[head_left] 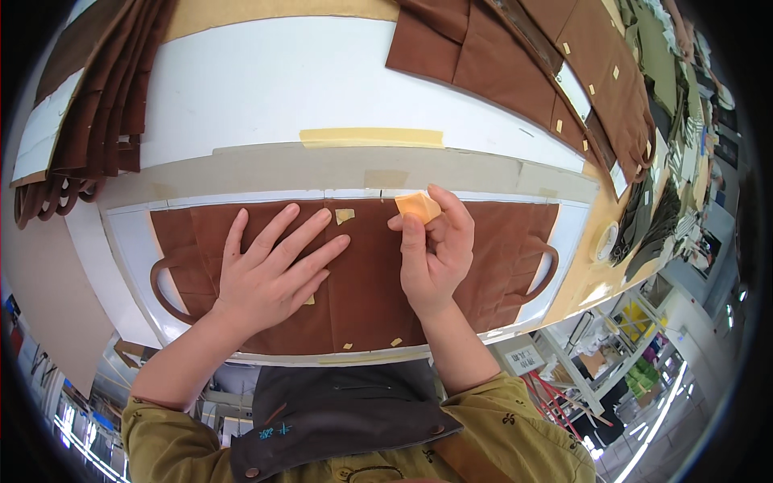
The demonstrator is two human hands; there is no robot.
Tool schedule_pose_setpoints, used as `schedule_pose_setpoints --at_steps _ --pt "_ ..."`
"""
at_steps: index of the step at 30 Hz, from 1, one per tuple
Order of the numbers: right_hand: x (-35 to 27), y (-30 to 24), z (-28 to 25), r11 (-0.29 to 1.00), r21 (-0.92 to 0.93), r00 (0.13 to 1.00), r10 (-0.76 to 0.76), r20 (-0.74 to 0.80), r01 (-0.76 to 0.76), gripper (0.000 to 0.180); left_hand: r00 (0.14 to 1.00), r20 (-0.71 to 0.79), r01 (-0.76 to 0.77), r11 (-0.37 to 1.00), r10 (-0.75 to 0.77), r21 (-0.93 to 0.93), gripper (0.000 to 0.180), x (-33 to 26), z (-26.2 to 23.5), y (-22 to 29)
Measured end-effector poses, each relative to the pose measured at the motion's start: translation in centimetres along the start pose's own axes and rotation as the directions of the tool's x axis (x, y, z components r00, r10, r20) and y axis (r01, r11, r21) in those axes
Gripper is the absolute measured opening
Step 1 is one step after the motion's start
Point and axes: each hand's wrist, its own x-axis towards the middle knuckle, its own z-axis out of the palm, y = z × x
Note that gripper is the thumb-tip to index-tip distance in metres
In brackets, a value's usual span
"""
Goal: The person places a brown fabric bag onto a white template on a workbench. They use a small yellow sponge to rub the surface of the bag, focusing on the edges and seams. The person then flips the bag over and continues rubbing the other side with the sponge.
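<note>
A brown fabric piece [362, 274] with a looped handle at each end lies flat on a white template board [129, 241]. My left hand [270, 270] presses flat on the fabric, fingers spread. My right hand [435, 249] hovers over the fabric's upper middle and pinches a small yellow-orange piece of tape [419, 206] between thumb and fingers. A small yellow tape tab [345, 215] is stuck on the fabric near my left fingertips. More small tabs sit along the lower edge.
A long masking tape strip [370, 137] lies on the white table behind. Stacked brown fabric pieces [97, 105] hang at the far left, more brown pieces [523, 64] at the back right. A tape roll [604, 240] sits at the right edge.
</note>
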Motion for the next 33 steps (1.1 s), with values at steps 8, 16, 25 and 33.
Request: schedule_pose_setpoints --at_steps 8,16,25,33 --pt "-0.1 -0.2 -0.6 0.979 0.183 0.995 0.095 -0.029 -0.088 0.036 0.999 -0.051 0.008 1.0 -0.007 0.018 0.049 0.3 -0.2 0.6" --pt "-0.3 0.1 -0.6 0.969 0.228 0.993 0.11 -0.047 -0.097 0.036 0.997 -0.079 0.003 0.998 0.002 0.06 0.055 4.1 0.6 2.1" --pt "-0.4 0.3 -0.8 0.963 0.255 0.995 0.093 -0.038 -0.08 0.037 0.999 -0.023 0.026 0.996 -0.024 0.09 0.058 4.5 0.3 2.7" --pt "-0.6 0.3 -1.3 0.963 0.248 0.994 0.112 0.006 -0.11 0.038 0.986 -0.069 0.144 0.986 -0.15 -0.084 0.058 5.7 0.7 1.6"
